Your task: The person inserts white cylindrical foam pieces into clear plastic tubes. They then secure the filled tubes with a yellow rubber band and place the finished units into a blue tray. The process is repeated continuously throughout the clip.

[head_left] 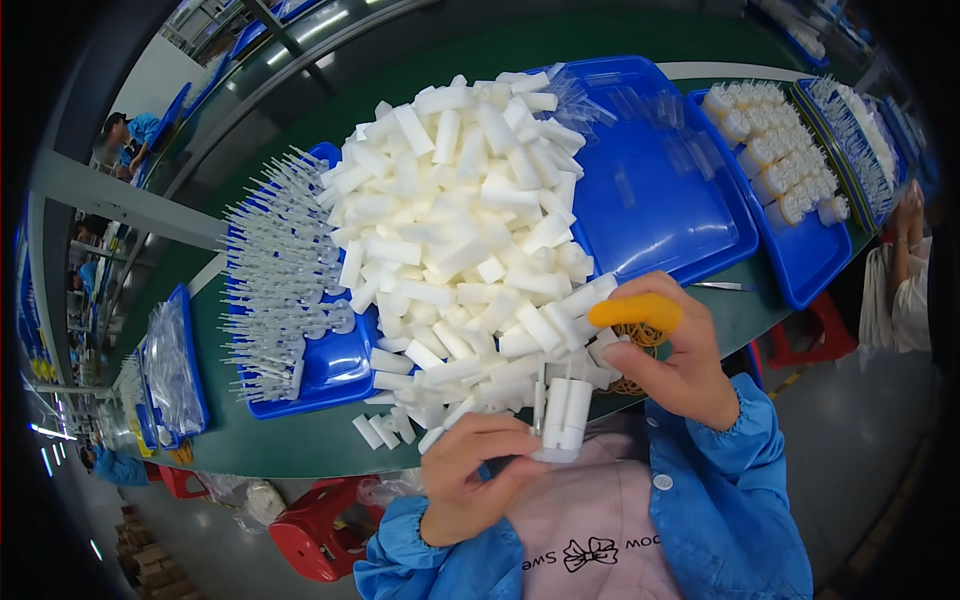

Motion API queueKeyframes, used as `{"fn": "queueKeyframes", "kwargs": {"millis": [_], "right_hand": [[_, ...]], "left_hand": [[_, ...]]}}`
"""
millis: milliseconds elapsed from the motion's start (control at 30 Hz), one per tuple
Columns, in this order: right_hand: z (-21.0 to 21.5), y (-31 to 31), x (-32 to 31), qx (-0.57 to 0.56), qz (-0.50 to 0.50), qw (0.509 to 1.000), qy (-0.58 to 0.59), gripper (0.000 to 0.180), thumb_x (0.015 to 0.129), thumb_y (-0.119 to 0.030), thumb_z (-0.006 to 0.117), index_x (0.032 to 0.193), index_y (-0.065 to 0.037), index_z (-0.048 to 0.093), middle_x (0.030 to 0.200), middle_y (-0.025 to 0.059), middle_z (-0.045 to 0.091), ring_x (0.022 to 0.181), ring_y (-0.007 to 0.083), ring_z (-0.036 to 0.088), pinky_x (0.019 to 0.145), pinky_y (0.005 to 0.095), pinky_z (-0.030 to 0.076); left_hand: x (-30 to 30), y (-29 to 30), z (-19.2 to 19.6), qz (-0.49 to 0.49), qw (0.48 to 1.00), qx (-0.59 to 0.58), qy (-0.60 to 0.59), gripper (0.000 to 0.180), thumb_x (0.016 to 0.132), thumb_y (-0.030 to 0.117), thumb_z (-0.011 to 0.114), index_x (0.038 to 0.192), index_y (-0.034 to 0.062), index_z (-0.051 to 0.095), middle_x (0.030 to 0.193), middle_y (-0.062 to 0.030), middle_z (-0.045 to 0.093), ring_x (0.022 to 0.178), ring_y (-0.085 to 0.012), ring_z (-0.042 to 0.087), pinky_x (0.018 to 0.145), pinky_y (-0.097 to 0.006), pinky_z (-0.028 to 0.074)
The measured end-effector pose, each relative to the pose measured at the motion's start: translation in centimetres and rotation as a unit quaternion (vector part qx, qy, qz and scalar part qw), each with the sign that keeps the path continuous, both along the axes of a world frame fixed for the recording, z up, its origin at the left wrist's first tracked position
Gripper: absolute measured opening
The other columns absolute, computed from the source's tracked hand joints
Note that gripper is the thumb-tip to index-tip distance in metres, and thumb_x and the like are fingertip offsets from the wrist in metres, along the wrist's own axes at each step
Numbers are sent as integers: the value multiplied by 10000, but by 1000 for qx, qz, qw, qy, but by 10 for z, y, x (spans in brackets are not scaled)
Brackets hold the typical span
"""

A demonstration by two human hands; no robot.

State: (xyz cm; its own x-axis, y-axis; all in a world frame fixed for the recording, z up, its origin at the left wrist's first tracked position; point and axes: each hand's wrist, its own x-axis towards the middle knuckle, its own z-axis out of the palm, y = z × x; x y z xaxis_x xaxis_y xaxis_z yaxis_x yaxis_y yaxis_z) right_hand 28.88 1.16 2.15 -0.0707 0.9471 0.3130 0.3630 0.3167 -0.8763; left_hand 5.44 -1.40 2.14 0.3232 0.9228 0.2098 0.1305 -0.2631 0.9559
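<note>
My left hand is closed around the base of a small plastic part, with a thin upright stem. White foam cylinders stand side by side on it. My right hand, an orange-yellow finger cot on one finger, is just above and to the right. Its thumb and finger close on a white foam piece at the pile's near right edge. The big pile of white foam cylinders lies directly beyond both hands.
Left of the pile, a blue tray carries many stemmed clear plastic parts. A larger blue tray at right holds a few clear tubes. Farther right, another tray bears white-filled assemblies. Rubber bands lie beside my right hand; red stools stand below the table.
</note>
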Motion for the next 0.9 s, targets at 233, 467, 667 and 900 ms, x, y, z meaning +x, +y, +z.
{"fn": "queueKeyframes", "kwargs": {"millis": [233,467,667,900], "right_hand": [[-12,4,-14,62,-39,956,-285,364,656,-214,754,986,-87,668,944,46,577,896,234,529,877,397,357],[-17,6,-5,109,-77,953,-274,287,693,-120,709,974,-78,672,855,35,596,822,234,541,838,407,370],[-12,-2,5,-52,-28,990,132,221,789,11,601,1003,-15,650,908,68,625,826,157,582,774,291,438],[-6,-8,4,-158,89,936,301,224,829,18,571,1048,26,617,985,68,628,908,111,573,808,245,439]], "left_hand": [[-16,1,-7,89,994,-8,-69,239,663,-8,768,877,-13,661,886,-131,635,791,-190,597,706,-274,464],[-18,4,-10,72,987,-75,-123,218,702,1,753,896,-8,654,959,-136,613,873,-192,574,767,-281,446],[-18,4,-3,-8,997,-47,-66,214,687,-9,757,885,-5,677,906,-126,625,794,-182,594,690,-269,471],[-11,7,0,-110,991,8,-80,229,660,-12,758,881,15,701,879,-117,635,754,-205,614,621,-276,484]]}}
